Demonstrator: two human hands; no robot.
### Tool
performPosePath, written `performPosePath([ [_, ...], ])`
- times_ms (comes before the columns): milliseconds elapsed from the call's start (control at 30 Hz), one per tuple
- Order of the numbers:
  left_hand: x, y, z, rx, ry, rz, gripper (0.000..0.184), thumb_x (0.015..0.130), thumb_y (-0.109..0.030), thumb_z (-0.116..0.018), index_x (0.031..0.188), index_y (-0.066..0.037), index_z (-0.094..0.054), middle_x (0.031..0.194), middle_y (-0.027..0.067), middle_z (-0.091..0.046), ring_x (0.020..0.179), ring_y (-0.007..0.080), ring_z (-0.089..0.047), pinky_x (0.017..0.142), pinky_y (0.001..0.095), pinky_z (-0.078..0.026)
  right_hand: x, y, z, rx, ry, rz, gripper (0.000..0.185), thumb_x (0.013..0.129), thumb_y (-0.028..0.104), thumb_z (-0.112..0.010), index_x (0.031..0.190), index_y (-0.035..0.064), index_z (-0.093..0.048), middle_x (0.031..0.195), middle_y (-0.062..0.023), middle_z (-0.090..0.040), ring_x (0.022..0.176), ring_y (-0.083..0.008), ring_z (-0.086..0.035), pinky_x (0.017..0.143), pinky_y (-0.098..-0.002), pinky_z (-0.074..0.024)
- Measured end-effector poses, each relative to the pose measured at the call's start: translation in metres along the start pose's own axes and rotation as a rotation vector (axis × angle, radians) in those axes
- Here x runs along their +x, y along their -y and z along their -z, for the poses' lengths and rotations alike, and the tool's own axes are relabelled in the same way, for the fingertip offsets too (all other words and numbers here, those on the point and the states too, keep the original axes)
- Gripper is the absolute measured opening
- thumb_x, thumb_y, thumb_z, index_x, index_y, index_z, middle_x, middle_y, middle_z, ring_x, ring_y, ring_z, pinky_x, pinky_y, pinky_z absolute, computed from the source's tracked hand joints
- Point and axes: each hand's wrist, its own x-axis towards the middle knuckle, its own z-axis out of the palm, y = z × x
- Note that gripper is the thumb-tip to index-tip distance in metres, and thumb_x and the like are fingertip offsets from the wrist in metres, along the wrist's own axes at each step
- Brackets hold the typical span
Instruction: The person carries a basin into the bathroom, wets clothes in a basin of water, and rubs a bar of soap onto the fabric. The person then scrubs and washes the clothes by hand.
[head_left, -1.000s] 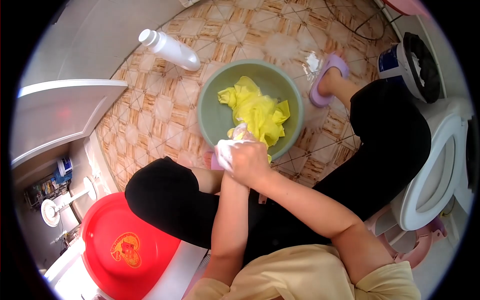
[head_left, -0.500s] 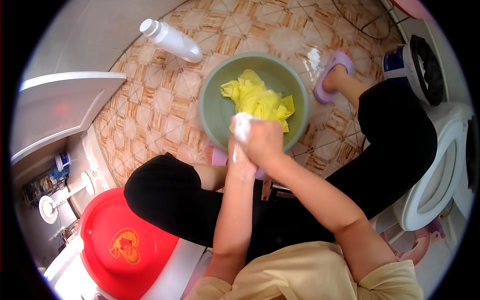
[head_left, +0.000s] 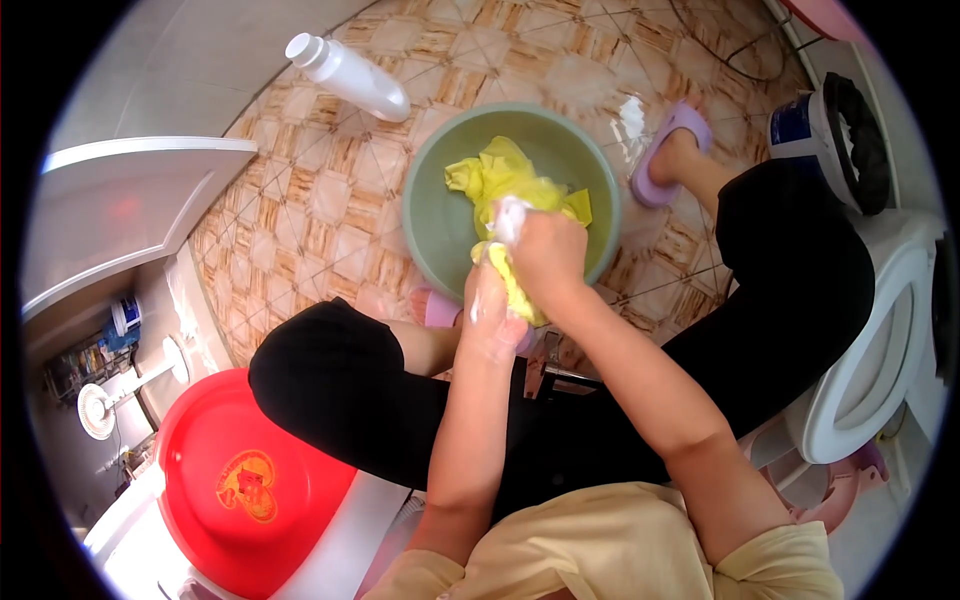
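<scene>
A wet yellow cloth (head_left: 505,178) lies bunched in a grey-green basin (head_left: 438,245) on the floor between my knees. My left hand (head_left: 488,298) is wrapped round part of this cloth, with white suds on its thumb side and wrist. Just to its right, my right hand (head_left: 552,255) is closed into a fist on the cloth, and white foam (head_left: 510,217) bulges out by its knuckles. A strip of yellow shows between the two hands. Both are over the basin's near rim; the fingertips are mostly hidden.
A white bottle (head_left: 350,80) leans behind the basin. A white spill (head_left: 631,117) lies on the tiles beside a purple slipper (head_left: 668,160). At right stand a bin (head_left: 815,130) and a toilet (head_left: 880,340); a red basin (head_left: 250,430) is at lower left.
My hands have drawn apart, the right one upward and to the right, the left one slightly down. A stretch of yellow cloth now shows between them. The view has shifted slightly.
</scene>
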Motion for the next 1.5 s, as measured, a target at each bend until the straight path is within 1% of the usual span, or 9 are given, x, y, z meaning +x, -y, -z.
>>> performPosePath([
  [67,0.036,0.026,0.043,-0.558,0.869,-0.066,0.029,0.096,-0.030,-0.041,0.111,-0.007,-0.052,0.096,0.0035,-0.057,0.086,0.0142,-0.057,0.072,0.0279,-0.048,-0.027,0.018,-0.008,0.065,-0.135,0.406,0.019,0.078,0.022,-0.063,0.066,0.0065,-0.063,0.061,-0.0153,-0.059,0.056,-0.0324,-0.060,0.053,-0.0407,-0.0458],
  [200,-0.011,-0.014,-0.012,-0.137,0.078,0.022,0.033,0.095,-0.030,-0.045,0.114,-0.004,-0.051,0.098,0.0058,-0.060,0.090,0.0165,-0.059,0.075,0.0293,-0.050,0.009,-0.005,0.006,-0.034,0.055,0.093,0.020,0.079,0.022,-0.063,0.068,0.0046,-0.064,0.059,-0.0162,-0.058,0.054,-0.0305,-0.058,0.053,-0.0369,-0.0459],
  [600,-0.026,-0.061,-0.015,-0.312,0.060,-0.242,0.035,0.094,-0.028,-0.049,0.117,-0.002,-0.051,0.113,0.0139,-0.058,0.103,0.0253,-0.058,0.090,0.0387,-0.047,0.022,-0.025,0.033,1.049,0.367,-0.147,0.055,0.088,0.029,-0.060,0.123,-0.0111,-0.046,0.115,-0.0161,-0.058,0.110,-0.0189,-0.054,0.093,-0.0249,-0.0386],
  [933,-0.024,-0.052,-0.020,-0.052,-0.034,-0.515,0.023,0.091,-0.013,-0.055,0.110,-0.001,-0.053,0.097,0.0052,-0.059,0.086,0.0117,-0.056,0.074,0.0262,-0.048,0.010,0.002,0.028,1.323,0.143,-0.161,0.031,0.090,0.023,-0.057,0.109,-0.0020,-0.056,0.096,-0.0041,-0.061,0.087,-0.0090,-0.053,0.079,-0.0238,-0.0431],
  [1067,0.005,-0.025,0.014,-0.096,0.035,-0.441,0.023,0.093,-0.016,-0.053,0.111,-0.002,-0.052,0.098,0.0053,-0.059,0.088,0.0115,-0.057,0.075,0.0257,-0.048,-0.026,0.044,0.019,0.551,-0.028,0.547,0.015,0.079,0.022,-0.062,0.079,0.0077,-0.059,0.059,-0.0144,-0.055,0.060,-0.0291,-0.059,0.054,-0.0371,-0.0456],
  [1133,0.029,-0.007,0.031,-0.608,0.896,-0.126,0.023,0.094,-0.018,-0.050,0.111,-0.003,-0.052,0.092,0.0033,-0.058,0.083,0.0111,-0.057,0.072,0.0254,-0.049,-0.024,0.024,-0.002,0.335,-0.119,0.596,0.013,0.073,0.021,-0.065,0.074,0.0091,-0.060,0.059,-0.0139,-0.055,0.060,-0.0304,-0.060,0.053,-0.0401,-0.0455],
  [1200,-0.014,-0.026,-0.023,-0.296,0.016,-0.045,0.018,0.094,-0.019,-0.049,0.107,-0.006,-0.052,0.082,0.0002,-0.055,0.073,0.0097,-0.056,0.065,0.0254,-0.049,0.000,0.001,-0.003,0.302,-0.101,0.338,0.013,0.073,0.022,-0.065,0.073,0.0100,-0.060,0.059,-0.0126,-0.056,0.059,-0.0294,-0.060,0.053,-0.0399,-0.0459],
  [1367,0.051,-0.009,0.053,-0.555,0.904,0.171,0.028,0.094,-0.035,-0.047,0.102,-0.009,-0.054,0.096,0.0056,-0.058,0.086,0.0172,-0.059,0.075,0.0277,-0.050,-0.024,0.012,-0.006,0.191,-0.223,0.548,0.008,0.069,0.014,-0.068,0.073,0.0088,-0.063,0.065,-0.0084,-0.061,0.056,-0.0246,-0.061,0.049,-0.0370,-0.0465],
  [1500,-0.003,-0.010,-0.007,-0.276,0.139,-0.037,0.028,0.094,-0.026,-0.048,0.115,-0.007,-0.050,0.101,0.0059,-0.056,0.092,0.0163,-0.058,0.082,0.0282,-0.048,0.003,-0.003,-0.004,0.250,0.018,0.035,0.014,0.072,0.014,-0.064,0.085,0.0116,-0.069,0.065,-0.0080,-0.061,0.055,-0.0249,-0.059,0.050,-0.0356,-0.0474],
])
